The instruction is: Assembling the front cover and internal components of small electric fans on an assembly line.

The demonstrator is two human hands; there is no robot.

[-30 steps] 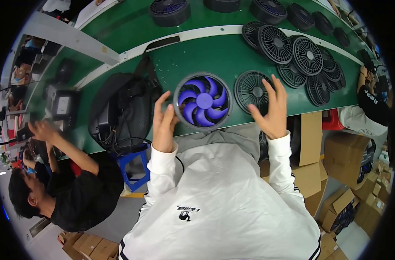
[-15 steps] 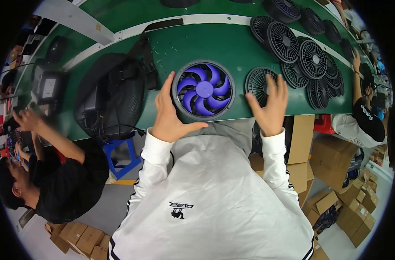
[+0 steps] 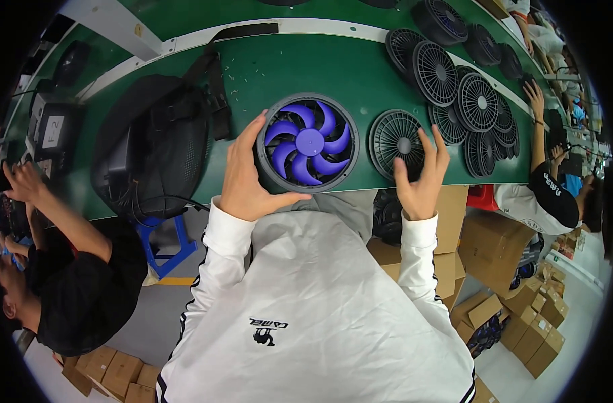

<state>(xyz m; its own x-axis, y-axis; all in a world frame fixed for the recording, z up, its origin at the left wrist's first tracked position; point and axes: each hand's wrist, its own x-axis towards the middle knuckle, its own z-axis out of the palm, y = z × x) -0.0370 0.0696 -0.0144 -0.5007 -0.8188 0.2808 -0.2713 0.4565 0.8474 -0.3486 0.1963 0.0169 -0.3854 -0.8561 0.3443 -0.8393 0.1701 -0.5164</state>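
Observation:
A round dark fan housing (image 3: 261, 149) with purple blades (image 3: 309, 142) lies face up near the front edge of the green table. My left hand (image 3: 247, 176) curls around its left side, fingers along the rim and thumb stretched along the near edge. To the right, a round dark fan grille (image 3: 387, 134) lies flat on the table. Over the grille's right side is my right hand (image 3: 422, 176), thumb above its near part and fingers spread by its right rim. Whether those fingers touch the grille is hard to tell.
Several more grilles (image 3: 476, 102) lie in an overlapping pile at the right. A black backpack (image 3: 152, 144) with a strap and cable sits at the left. Beyond a white rail (image 3: 313, 27) stand more fan housings (image 3: 441, 20). Co-workers (image 3: 85, 282) are on both sides; cardboard boxes (image 3: 491, 245) stand below.
The view has shifted slightly. My right hand has moved rightward across the grille, its thumb now farther toward the near right. My left hand stays around the fan housing.

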